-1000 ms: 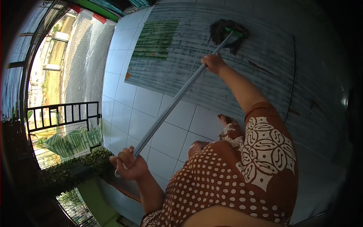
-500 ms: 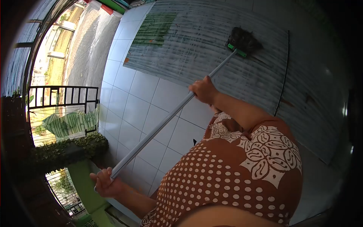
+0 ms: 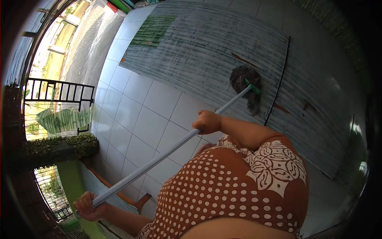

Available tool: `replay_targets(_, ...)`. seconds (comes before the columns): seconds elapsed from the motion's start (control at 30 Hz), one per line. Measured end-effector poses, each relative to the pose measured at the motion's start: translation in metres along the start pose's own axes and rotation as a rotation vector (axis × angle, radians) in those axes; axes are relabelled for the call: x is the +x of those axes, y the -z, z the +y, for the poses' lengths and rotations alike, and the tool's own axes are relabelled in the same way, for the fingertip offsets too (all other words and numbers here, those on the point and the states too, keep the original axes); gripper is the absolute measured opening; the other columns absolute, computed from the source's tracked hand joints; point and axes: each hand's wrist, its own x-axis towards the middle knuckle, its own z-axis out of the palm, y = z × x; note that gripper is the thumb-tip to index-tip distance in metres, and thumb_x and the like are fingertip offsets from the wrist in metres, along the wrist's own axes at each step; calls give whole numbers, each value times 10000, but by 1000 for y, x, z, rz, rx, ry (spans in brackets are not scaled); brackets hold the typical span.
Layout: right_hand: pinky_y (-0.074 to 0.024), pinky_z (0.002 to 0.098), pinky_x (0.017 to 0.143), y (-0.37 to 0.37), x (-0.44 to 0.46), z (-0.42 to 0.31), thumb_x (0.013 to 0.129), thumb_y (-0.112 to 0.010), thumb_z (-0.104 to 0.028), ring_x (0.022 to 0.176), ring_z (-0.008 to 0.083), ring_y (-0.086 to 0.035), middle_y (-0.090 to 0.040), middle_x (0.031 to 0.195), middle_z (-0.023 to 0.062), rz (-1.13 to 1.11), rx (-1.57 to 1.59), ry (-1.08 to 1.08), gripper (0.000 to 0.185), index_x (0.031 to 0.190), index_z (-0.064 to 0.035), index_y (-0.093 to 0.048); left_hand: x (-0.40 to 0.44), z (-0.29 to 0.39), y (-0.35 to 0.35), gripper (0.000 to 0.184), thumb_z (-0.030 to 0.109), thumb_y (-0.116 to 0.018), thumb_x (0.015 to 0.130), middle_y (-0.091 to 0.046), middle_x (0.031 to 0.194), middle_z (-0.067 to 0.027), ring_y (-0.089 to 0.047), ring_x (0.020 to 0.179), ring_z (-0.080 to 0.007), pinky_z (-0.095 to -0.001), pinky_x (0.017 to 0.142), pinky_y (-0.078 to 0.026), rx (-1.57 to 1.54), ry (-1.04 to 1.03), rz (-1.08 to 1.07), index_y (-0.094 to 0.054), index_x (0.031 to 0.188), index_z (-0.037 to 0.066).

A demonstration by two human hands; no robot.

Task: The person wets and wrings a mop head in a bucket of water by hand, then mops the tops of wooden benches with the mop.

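A long grey mop pole point(image 3: 151, 162) runs diagonally across the view. My left hand point(image 3: 89, 205) is wrapped round its lower-left end. Farther up, my right hand point(image 3: 207, 122) grips the pole near its middle. At the far end, a green clamp point(image 3: 252, 86) joins the pole to a dark, stringy mop head point(image 3: 240, 77). The mop strands lie spread on a grey striped mat point(image 3: 199, 51), close to its dark edge at the right.
Pale floor tiles point(image 3: 149, 104) border the mat. A second striped sheet point(image 3: 314, 131) lies at the right. At the left are a black metal gate point(image 3: 59, 91), a leafy ledge point(image 3: 75, 145) and a wooden-framed piece of furniture point(image 3: 104, 181). Orange-brown patches mark the mat.
The mop head has swung away and right, then come back nearer my body. Both hands have moved down and left in view, still holding the pole. The view has shifted too.
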Motion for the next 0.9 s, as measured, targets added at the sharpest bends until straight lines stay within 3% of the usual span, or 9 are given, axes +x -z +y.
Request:
replay_targets(0.17,-344,368,725,110,-109,141,694,-669,-170,738,168,-596,-581,712,-47,127,-535,-386,192,822,-186,-526,-56,-187,-104,205,82,-378,790,-229,453,55,-225,409,-46,-234,518,-284,34,149,40,-256,647,163)
replay_targets(0.23,-366,430,784,159,-147,176,729,-644,-152,985,163,-528,-549,927,-19,99,-569,-822,230,913,-172,-508,-81,-257,-139,157,89,-349,799,-246,473,44,-259,454,-68,-280,605,-316,-33,296,-130,-244,701,153)
replay_targets(0.3,-370,469,853,188,-179,205,744,-628,-148,1026,199,-509,-534,985,10,258,-665,-1065,221,932,-160,-514,-105,-315,-173,148,94,-374,806,-275,534,22,-303,547,-101,-330,706,-330,-35,408,-305,-274,707,139)
replay_targets(0.4,-379,505,818,194,-213,221,773,-561,-88,1079,228,-473,-515,1026,40,245,-727,-1204,196,955,-145,-515,-141,-353,-185,121,87,-369,818,-315,570,7,-347,593,-123,-357,752,-329,-74,476,-335,-299,727,127)
replay_targets(0.53,-323,526,929,186,-207,146,815,-535,-133,1069,235,-472,-510,1056,48,26,-648,-1132,158,970,-140,-505,-151,-291,-169,119,81,-360,818,-313,569,7,-348,600,-123,-359,756,-322,-74,505,-282,-291,731,124)
replay_targets(0.63,-325,470,842,126,-201,81,796,-541,-114,1006,217,-499,-528,996,23,14,-517,-816,169,956,-146,-498,-156,-196,-110,147,102,-383,802,-302,527,24,-335,560,-104,-333,712,-335,-13,494,-188,-279,704,139)
replay_targets(0.7,-299,418,748,88,-204,26,749,-577,-100,942,202,-533,-557,879,9,-23,-415,-590,210,939,-151,-501,-175,-107,-65,160,100,-393,796,-288,501,32,-330,522,-96,-312,673,-352,18,474,-136,-281,691,145)
replay_targets(0.8,-346,447,687,-7,-229,-9,694,-632,-154,785,275,-590,-616,793,49,-264,-458,-580,198,875,-143,-552,-235,35,-7,105,78,-376,779,-306,484,24,-358,512,-117,-336,655,-374,49,427,38,-328,696,122)
replay_targets(0.9,-370,484,745,-100,-235,-70,718,-569,-173,671,295,-603,-601,646,92,-360,-343,-356,56,756,-142,-544,-334,153,44,123,104,-404,796,-315,474,34,-371,493,-115,-338,622,-385,114,281,238,-344,692,134)
